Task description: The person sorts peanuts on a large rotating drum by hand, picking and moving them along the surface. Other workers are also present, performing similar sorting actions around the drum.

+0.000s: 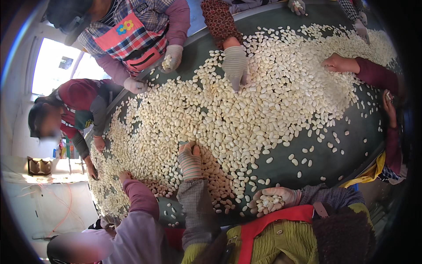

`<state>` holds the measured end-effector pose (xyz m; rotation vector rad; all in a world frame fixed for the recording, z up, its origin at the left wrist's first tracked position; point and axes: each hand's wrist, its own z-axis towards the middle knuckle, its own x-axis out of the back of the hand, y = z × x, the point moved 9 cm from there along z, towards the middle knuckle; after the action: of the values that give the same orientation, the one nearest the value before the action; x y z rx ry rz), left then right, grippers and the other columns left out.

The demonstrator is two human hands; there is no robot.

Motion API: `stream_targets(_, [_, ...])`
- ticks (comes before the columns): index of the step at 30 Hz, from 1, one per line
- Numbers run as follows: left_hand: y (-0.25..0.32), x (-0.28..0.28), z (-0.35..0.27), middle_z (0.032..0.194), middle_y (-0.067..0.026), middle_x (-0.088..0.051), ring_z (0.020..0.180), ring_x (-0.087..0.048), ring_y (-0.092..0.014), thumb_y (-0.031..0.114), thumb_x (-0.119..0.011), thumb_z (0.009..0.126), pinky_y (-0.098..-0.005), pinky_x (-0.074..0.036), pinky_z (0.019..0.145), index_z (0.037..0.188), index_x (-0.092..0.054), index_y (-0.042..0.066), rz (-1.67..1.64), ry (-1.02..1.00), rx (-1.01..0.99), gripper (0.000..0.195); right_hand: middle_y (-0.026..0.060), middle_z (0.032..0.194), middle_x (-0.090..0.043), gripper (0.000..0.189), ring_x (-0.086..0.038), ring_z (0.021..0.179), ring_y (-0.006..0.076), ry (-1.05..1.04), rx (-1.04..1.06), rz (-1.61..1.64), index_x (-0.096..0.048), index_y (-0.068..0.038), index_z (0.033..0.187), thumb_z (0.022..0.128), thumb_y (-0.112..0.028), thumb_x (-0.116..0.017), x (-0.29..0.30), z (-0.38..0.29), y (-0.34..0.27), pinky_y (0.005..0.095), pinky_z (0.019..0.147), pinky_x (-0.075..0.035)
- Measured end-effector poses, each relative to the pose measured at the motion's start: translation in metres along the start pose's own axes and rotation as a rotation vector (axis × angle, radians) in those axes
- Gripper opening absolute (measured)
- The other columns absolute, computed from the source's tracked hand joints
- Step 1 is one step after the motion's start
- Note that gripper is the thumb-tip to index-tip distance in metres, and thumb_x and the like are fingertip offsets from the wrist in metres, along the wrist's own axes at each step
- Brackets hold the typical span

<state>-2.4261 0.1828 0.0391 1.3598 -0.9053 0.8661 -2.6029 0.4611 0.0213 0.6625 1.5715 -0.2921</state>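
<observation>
Large white beans (230, 118) lie spread over a dark green table surface (280, 168). My left hand (190, 161), in a striped knit glove, reaches into the beans near the middle with its fingers bent down on them. Whether a bean is between its fingertips cannot be told. My right hand (280, 196), also gloved, is cupped palm up near the table's near edge and holds a handful of white beans (269, 204). Browner-looking beans in shadow (214, 175) lie just right of my left hand.
Several people stand around the table with their hands at the beans. Opposite, a gloved hand (236, 67) touches the pile. A bare hand (339, 63) reaches in from the right, and another person's hand (125, 176) is left of mine. Yellow cloth (366, 173) hangs at the right edge.
</observation>
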Motion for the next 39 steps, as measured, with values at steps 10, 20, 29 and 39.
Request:
stream_targets(10, [0.015,-0.034,0.025,0.091,-0.0154,-0.064,0.076,-0.062,-0.025,0.008,-0.06,0.084,-0.0346,-0.054,0.066,0.101,-0.06,0.001,0.248,-0.395,0.319,0.018,0.0183,0.12,-0.056,0.036,-0.055,0.111,0.0326,0.113,-0.001,0.11,-0.053,-0.002,0.117,0.097,-0.03,-0.041,0.008,-0.028,-0.008,0.0449,0.09,-0.048])
stream_targets(20, [0.22,-0.026,-0.174,0.08,0.0018,-0.052,0.067,-0.046,-0.004,0.009,-0.054,0.09,-0.0193,-0.039,0.059,0.102,-0.057,0.005,-1.01,-0.977,-0.048,0.012,0.0155,0.116,-0.059,0.038,-0.059,0.105,0.0316,0.041,0.138,0.137,-0.054,-0.004,0.118,0.096,-0.033,-0.043,-0.003,-0.103,-0.02,0.0457,0.089,-0.049])
stream_targets(29, [0.275,-0.047,-0.101,0.078,-0.0033,-0.061,0.069,-0.054,-0.01,0.008,-0.058,0.087,-0.0248,-0.047,0.063,0.103,-0.062,-0.001,-0.446,-0.298,-0.244,0.019,0.0191,0.118,-0.058,0.032,-0.055,0.11,0.0386,0.121,0.323,0.096,-0.058,-0.006,0.111,0.096,-0.028,-0.04,-0.019,-0.193,-0.03,0.0543,0.095,-0.043])
stream_targets(39, [0.334,-0.165,-0.052,0.101,-0.0088,-0.06,0.085,-0.059,-0.023,0.005,-0.058,0.084,-0.0343,-0.05,0.072,0.093,-0.06,0.002,0.258,-0.366,-0.32,0.009,0.0197,0.117,-0.057,0.032,-0.054,0.11,0.0417,0.142,0.425,0.153,-0.058,-0.006,0.11,0.095,-0.03,-0.045,-0.022,-0.264,-0.074,0.0544,0.094,-0.042])
